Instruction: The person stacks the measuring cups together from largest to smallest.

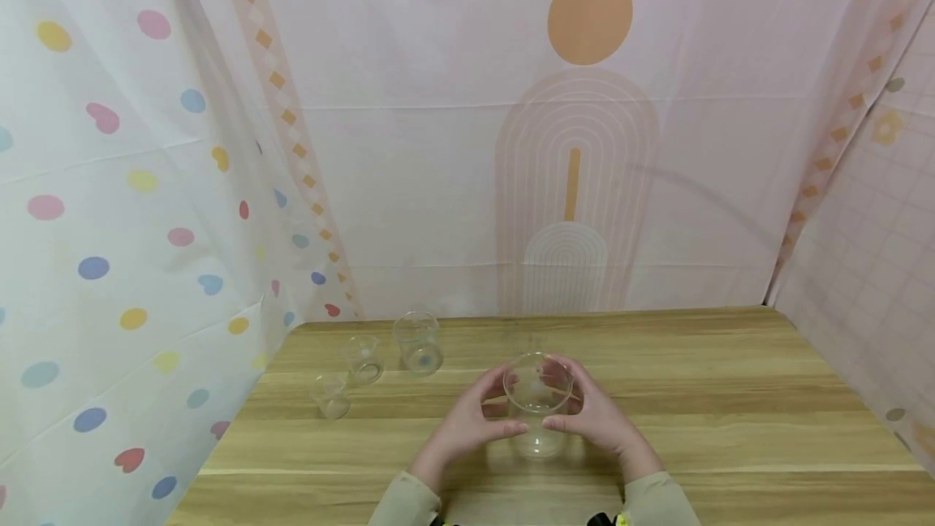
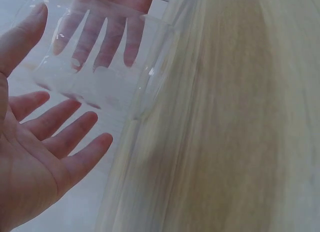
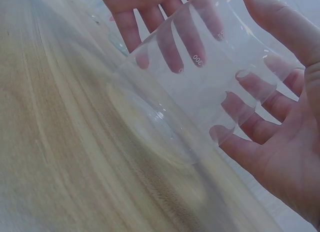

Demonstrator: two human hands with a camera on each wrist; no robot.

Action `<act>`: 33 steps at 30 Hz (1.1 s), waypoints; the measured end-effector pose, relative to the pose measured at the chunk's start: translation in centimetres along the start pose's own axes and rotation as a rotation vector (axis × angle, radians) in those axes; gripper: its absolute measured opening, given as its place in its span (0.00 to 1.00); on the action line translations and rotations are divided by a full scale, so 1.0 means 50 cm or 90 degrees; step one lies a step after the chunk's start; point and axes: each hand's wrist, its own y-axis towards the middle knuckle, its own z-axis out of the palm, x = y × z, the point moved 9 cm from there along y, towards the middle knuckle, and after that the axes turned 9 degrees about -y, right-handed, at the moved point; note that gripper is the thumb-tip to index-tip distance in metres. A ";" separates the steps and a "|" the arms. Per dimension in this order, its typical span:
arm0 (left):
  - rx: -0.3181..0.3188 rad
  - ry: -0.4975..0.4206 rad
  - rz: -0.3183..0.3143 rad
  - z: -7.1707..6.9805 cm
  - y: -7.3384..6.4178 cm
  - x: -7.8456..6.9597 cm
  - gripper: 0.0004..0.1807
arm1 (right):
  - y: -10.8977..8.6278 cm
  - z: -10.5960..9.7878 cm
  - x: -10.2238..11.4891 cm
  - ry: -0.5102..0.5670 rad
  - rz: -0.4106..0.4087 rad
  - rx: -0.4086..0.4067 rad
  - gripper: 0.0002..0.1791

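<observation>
In the head view a clear glass beaker [image 1: 538,449] with a wide rim stands upright on the wooden table, between both hands. My left hand [image 1: 471,420] is beside its left wall, thumb near the front. In the left wrist view that hand's fingers [image 2: 70,134] are spread, tips just short of the glass [image 2: 115,87]. On the other side, my right hand [image 1: 595,412] mirrors it. Its fingers [image 3: 250,127] are spread and partly seen through the beaker [image 3: 165,92], which bears a printed 300. Whether the right fingertips touch the glass is hard to tell.
Three smaller clear glass vessels line the table's left back: a small one [image 1: 334,406], a slightly larger one [image 1: 365,372] and a bigger one [image 1: 424,357]. Behind the wooden table [image 1: 730,396] hangs a patterned cloth [image 1: 409,185]; a dotted cloth [image 1: 109,299] hangs at left.
</observation>
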 end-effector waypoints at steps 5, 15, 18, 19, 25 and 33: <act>-0.014 0.021 0.008 -0.010 -0.007 -0.004 0.45 | 0.002 -0.001 -0.005 0.000 0.001 -0.003 0.47; -0.065 0.122 0.013 -0.039 -0.022 -0.010 0.43 | 0.001 0.001 -0.001 -0.004 -0.002 0.001 0.47; -0.076 0.139 0.009 -0.048 -0.025 -0.012 0.42 | 0.002 0.001 -0.001 -0.006 -0.006 0.000 0.47; -0.080 0.145 0.008 -0.051 -0.026 -0.012 0.42 | 0.002 0.001 -0.002 -0.007 -0.006 0.000 0.47; -0.100 0.176 0.007 -0.067 -0.031 -0.020 0.40 | 0.002 0.003 -0.003 -0.005 -0.004 0.003 0.47; -0.117 0.228 0.008 -0.083 -0.037 -0.024 0.40 | 0.002 0.002 -0.002 -0.011 -0.004 0.008 0.47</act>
